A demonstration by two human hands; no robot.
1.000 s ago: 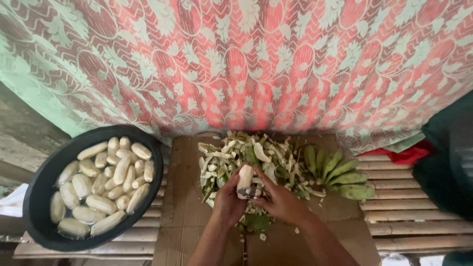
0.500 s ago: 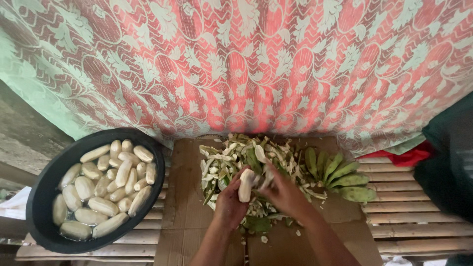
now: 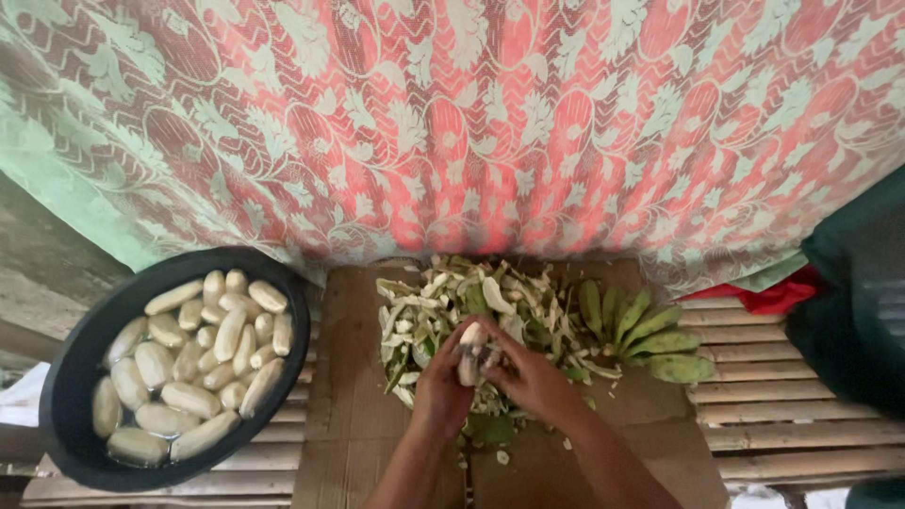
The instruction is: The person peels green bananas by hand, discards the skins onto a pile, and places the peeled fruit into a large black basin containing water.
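My left hand (image 3: pixel 441 388) grips a pale peeled banana (image 3: pixel 470 351) upright over a sheet of cardboard (image 3: pixel 351 396). My right hand (image 3: pixel 530 374) is closed against the banana's top and side; whether it holds a blade is hidden. Just beyond the hands lies a heap of green and white banana peels (image 3: pixel 452 300). To its right sits a bunch of unpeeled green bananas (image 3: pixel 643 330). A black basin (image 3: pixel 66 377) at the left holds several peeled bananas (image 3: pixel 193 358) in water.
A red, white and green patterned cloth (image 3: pixel 490 123) hangs across the back. The cardboard rests on a slatted bamboo bench (image 3: pixel 782 405). A red cloth (image 3: pixel 778 294) and a dark green object (image 3: pixel 853 292) lie at the right edge.
Both hands have shifted slightly while working on the banana, and the right hand now covers more of its upper part. The basin, peels and green bananas stay in place.
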